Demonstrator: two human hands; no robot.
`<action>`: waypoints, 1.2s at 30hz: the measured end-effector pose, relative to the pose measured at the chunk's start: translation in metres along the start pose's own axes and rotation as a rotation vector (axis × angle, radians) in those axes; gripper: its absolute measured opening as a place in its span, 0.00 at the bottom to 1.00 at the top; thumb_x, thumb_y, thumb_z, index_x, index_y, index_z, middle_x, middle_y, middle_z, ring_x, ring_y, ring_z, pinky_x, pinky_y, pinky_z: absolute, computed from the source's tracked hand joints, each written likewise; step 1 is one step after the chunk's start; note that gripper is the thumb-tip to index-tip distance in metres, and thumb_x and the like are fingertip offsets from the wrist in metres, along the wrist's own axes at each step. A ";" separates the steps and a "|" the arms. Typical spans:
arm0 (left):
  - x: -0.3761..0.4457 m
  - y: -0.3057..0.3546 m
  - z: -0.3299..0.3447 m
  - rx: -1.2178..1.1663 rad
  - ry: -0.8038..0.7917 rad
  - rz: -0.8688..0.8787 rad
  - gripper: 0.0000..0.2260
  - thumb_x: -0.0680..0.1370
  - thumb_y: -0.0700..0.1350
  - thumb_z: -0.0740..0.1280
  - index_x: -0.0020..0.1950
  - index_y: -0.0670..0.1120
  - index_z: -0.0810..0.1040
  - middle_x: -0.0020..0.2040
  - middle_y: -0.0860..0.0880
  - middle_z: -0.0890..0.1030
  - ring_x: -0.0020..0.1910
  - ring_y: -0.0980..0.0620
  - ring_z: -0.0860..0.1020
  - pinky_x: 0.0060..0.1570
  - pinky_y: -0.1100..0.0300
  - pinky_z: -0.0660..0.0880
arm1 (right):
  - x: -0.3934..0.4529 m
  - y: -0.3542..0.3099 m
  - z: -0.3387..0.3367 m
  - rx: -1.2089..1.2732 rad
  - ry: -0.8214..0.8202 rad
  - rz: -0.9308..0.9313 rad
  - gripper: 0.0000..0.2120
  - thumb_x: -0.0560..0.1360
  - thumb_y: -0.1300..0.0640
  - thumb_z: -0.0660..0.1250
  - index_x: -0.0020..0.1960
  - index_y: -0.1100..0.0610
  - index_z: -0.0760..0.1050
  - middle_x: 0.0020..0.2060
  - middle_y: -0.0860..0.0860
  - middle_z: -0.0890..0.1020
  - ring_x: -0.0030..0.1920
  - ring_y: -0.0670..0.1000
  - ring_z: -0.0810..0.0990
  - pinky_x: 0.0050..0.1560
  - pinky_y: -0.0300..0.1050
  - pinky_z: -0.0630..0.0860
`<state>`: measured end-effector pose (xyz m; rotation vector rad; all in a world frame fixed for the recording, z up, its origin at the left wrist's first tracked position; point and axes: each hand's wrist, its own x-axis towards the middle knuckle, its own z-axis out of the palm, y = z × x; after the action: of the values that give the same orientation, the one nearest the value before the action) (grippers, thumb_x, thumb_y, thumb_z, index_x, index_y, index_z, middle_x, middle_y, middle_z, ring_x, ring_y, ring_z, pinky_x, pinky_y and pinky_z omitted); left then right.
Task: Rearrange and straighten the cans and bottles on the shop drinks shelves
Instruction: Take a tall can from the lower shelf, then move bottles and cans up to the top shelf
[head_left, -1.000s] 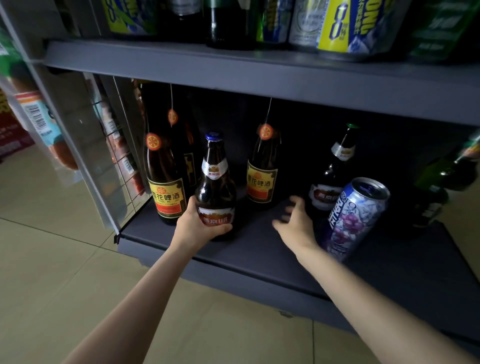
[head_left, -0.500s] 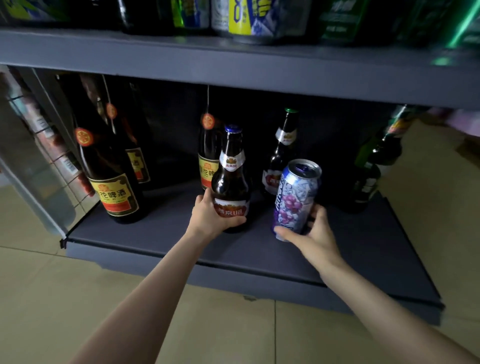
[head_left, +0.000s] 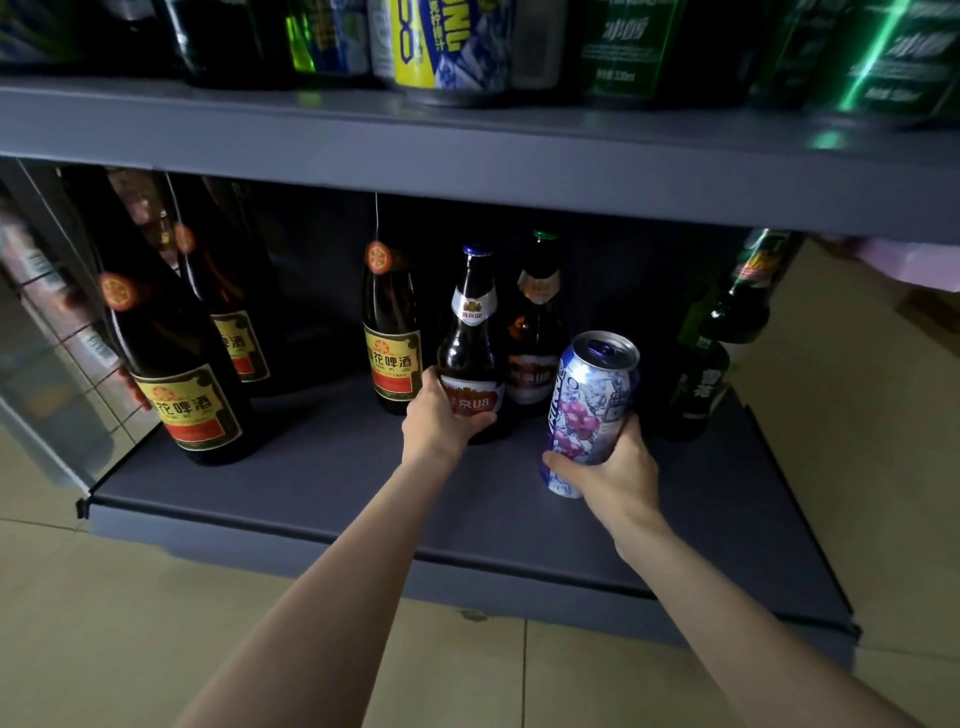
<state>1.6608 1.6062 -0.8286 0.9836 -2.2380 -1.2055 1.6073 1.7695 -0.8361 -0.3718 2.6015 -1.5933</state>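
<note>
While the left hand (head_left: 439, 421) wraps its fingers around a brown bottle (head_left: 470, 348) mid-shelf, the right hand (head_left: 615, 475) fingers clasp a tilted can (head_left: 589, 410) just right, on the bottom shelf (head_left: 322, 467).

I see a dark grey bottom shelf (head_left: 363, 499) carrying brown beer bottles (head_left: 182, 374), a blue-capped bottle (head_left: 470, 332), a green bottle (head_left: 698, 374) and a grape-print can (head_left: 589, 405); the upper shelf (head_left: 467, 156) holds cans (head_left: 447, 47).

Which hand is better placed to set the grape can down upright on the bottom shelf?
Right. The right hand already grips the grape can, tilted above bare bottom shelf. The left hand is busy on the blue-capped bottle.
</note>
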 end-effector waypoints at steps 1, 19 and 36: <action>0.001 0.001 0.002 -0.003 0.004 -0.005 0.29 0.68 0.46 0.76 0.63 0.42 0.66 0.58 0.44 0.78 0.57 0.45 0.77 0.56 0.54 0.72 | 0.000 0.000 -0.001 0.000 -0.009 0.000 0.32 0.62 0.58 0.79 0.61 0.58 0.67 0.58 0.54 0.77 0.59 0.55 0.76 0.59 0.47 0.74; -0.066 -0.041 -0.014 0.163 0.205 0.332 0.19 0.73 0.32 0.63 0.63 0.38 0.69 0.55 0.43 0.74 0.54 0.45 0.74 0.52 0.56 0.69 | -0.008 0.014 -0.010 0.007 -0.033 -0.009 0.32 0.63 0.58 0.78 0.62 0.58 0.66 0.57 0.55 0.77 0.55 0.54 0.77 0.55 0.44 0.73; -0.082 0.097 -0.201 0.155 0.663 0.863 0.14 0.70 0.35 0.59 0.54 0.38 0.71 0.47 0.43 0.73 0.48 0.48 0.70 0.51 0.60 0.65 | -0.074 -0.209 -0.100 0.057 0.014 -0.957 0.15 0.70 0.60 0.70 0.53 0.54 0.69 0.44 0.51 0.77 0.41 0.48 0.77 0.42 0.40 0.76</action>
<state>1.8059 1.5938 -0.6407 0.2884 -1.8612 -0.2666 1.6964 1.7830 -0.6103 -1.7964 2.4842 -1.8221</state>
